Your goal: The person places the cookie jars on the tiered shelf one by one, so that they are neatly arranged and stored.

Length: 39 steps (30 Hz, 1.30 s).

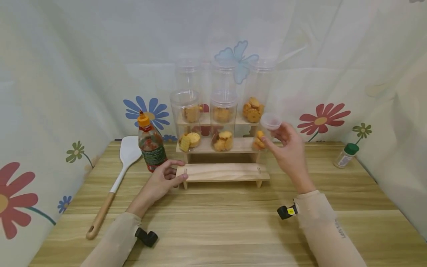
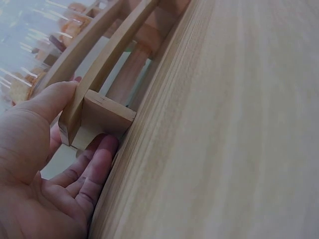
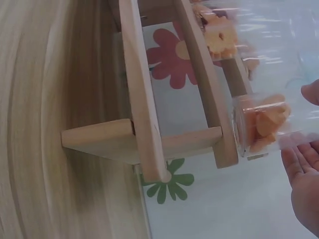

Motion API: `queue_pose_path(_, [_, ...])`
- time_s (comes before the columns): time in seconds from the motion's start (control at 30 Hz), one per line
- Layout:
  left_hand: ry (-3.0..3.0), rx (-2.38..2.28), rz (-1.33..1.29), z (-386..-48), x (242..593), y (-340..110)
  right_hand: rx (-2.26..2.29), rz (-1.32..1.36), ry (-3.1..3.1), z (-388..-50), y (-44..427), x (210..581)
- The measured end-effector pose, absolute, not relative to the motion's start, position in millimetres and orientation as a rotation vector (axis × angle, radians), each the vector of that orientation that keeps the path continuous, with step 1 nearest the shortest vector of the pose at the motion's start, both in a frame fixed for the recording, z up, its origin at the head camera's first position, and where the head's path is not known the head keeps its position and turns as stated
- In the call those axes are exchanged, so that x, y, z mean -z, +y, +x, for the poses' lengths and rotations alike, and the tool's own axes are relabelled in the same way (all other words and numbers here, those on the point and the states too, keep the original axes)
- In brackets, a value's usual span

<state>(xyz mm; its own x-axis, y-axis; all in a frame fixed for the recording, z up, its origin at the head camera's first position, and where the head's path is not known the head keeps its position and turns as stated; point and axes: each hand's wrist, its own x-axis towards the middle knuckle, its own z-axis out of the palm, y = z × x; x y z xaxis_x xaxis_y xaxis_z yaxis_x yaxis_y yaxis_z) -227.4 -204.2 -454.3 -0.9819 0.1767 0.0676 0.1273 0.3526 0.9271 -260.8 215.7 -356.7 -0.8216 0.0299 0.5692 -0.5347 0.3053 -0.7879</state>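
A three-step wooden rack [image 1: 222,172] stands in the middle of the table. My left hand [image 1: 166,178] grips the left end of its lowest step; in the left wrist view the thumb lies along the board [image 2: 92,74] and the fingers reach beneath it. My right hand [image 1: 290,148] holds a clear lidded jar [image 1: 271,121] with orange cookies [image 3: 269,122] inside, upright at the right end of the middle step. In the right wrist view the jar's base meets that step's board [image 3: 209,94]. Two more cookie jars, one on the left [image 1: 185,122] and one central [image 1: 223,122], share this step.
Three tall cookie jars, including one at the right [image 1: 255,100], stand on the top step. To the left are a sauce bottle [image 1: 151,144] and a white spatula [image 1: 125,159] with a wooden handle. A green-capped spice jar [image 1: 346,155] stands far right. Flowered cloth [image 1: 100,74] hangs behind.
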Motion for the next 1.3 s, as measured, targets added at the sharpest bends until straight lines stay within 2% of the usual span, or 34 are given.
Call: queue_pose_path(1.3, [2.559, -1.734, 0.274, -227, 452, -203, -1.397, 0.19, -2.318, -272, 186, 368])
